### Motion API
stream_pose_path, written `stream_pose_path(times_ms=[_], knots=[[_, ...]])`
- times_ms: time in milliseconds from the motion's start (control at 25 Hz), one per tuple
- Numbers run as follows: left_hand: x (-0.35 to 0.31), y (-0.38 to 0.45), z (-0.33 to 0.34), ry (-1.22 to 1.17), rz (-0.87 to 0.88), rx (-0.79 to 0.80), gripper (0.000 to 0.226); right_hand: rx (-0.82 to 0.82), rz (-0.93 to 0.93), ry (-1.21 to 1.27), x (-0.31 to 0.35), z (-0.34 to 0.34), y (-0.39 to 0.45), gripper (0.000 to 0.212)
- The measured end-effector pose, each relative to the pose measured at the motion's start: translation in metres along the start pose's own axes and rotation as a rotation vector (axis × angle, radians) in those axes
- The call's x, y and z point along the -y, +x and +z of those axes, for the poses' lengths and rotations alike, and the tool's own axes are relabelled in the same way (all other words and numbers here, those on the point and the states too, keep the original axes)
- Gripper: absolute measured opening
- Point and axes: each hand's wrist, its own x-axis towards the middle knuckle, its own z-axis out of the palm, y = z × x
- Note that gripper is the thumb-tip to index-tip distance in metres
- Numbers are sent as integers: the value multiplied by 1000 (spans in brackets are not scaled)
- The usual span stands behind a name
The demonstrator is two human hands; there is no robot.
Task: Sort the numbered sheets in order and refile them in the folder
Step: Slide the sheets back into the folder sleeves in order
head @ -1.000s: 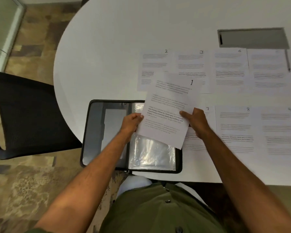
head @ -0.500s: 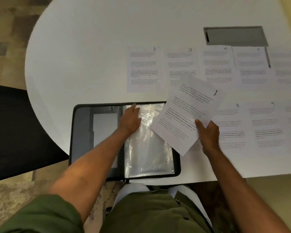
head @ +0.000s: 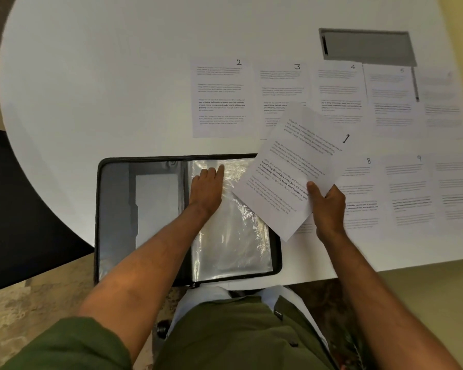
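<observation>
Holding sheet 1 point(head: 292, 169) farther right, left hand point(head: 206, 186) stays on folder point(head: 112, 209)

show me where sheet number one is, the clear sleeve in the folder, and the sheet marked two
sheet 1 point(head: 292, 166), head view, middle of the printed page.
clear sleeve point(head: 233, 236), head view, shiny bare plastic below the left hand.
sheet 2 point(head: 221, 100), head view, centre of the page lying on the table.

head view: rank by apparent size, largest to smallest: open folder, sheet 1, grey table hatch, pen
1. open folder
2. sheet 1, though it is held up nearer the camera, which inflates it
3. grey table hatch
4. pen
</observation>
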Motion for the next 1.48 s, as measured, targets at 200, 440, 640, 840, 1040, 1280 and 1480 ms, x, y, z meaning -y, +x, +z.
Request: stream_pose_path(times_ms=[200, 440, 640, 840, 1040, 1280, 1480], knots=[[2, 9, -4, 33, -15, 52, 42, -8, 3, -10, 13, 10, 9, 46], [7, 16, -9, 7, 9, -7, 30, -5, 9, 18, 14, 14, 22, 44], [14, 19, -7, -4, 68, 0, 28, -57, 33, 68, 16, 15, 34, 37], [12, 27, -16, -113, 62, 34, 55, -93, 74, 155, 17, 17, 44, 40], [16, 36, -22, -404, -6, 21, 37, -162, 236, 446, 31, 26, 67, 41], [16, 40, -29, -362, 10, -112, 6, -147, 421, 744, 50, 55, 95, 29], [15, 34, -26, -241, 7, -180, 18, -71, 427, 663, 55, 96, 111, 35]])
